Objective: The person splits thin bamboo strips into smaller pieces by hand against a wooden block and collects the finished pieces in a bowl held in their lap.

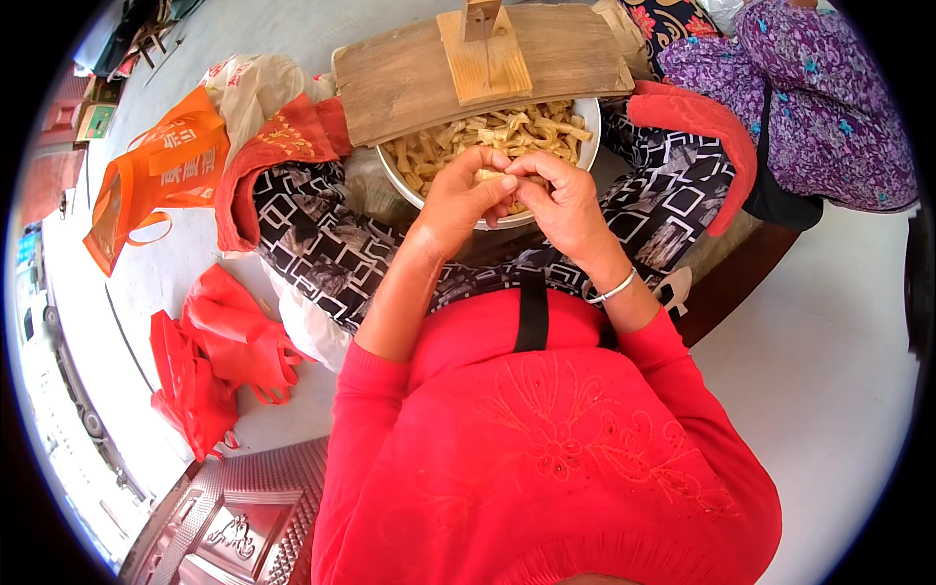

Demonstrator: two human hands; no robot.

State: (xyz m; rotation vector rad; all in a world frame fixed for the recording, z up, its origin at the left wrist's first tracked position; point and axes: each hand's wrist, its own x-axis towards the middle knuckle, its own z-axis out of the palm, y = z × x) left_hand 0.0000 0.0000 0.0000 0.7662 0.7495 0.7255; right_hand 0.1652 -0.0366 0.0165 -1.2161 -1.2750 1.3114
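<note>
My left hand (458, 195) and my right hand (561, 200) meet over a white bowl (390, 164), both closed with thumbs and fingertips on a small pale yellow piece (487, 175), partly hidden by the fingers. Light brown strips (439, 146) fill much of the bowl, which sits between my knees. Across its far side lies a wooden board (390, 88), with a lighter wooden plate (492, 78) and an upright block (480, 19) on it; a thin metal piece runs down from the block.
An orange bag (166, 156) and pale sacks (253, 83) lie at the left, red bags (214, 341) below them. A person in purple floral clothing (819, 97) is at the upper right. A dark carved panel (244, 517) shows at the lower left.
</note>
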